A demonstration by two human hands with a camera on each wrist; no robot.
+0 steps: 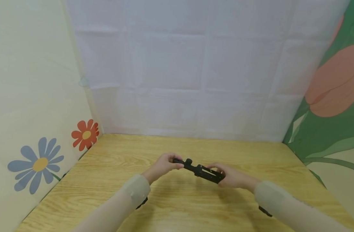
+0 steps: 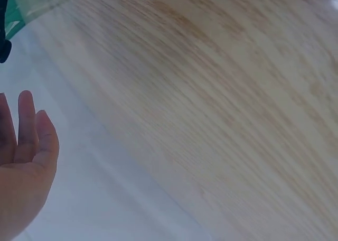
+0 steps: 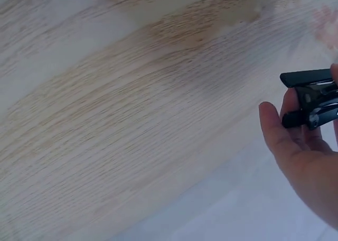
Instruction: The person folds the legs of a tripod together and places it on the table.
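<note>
Above the wooden table, both hands hold a slim black folded tripod [image 1: 208,174], tilted down toward the right. My left hand [image 1: 166,163] pinches its thin end between thumb and fingers. A small round knob [image 1: 189,160] stands up beside those fingertips. At the wider end, my right hand [image 1: 232,175] grips the slotted legs. In the left wrist view, part of the left hand [image 2: 26,151] shows, with a dark bit of the tripod [image 2: 4,49] at the edge. In the right wrist view, the fingers of the right hand [image 3: 309,167] curl round the tripod's leg end [image 3: 311,98].
The wood-grain table [image 1: 177,212] stretches beneath both arms. A creased white sheet [image 1: 171,64] hangs behind it. Flower-printed panels stand on the left [image 1: 29,96] and right [image 1: 336,135]. Dark straps show under both sleeves.
</note>
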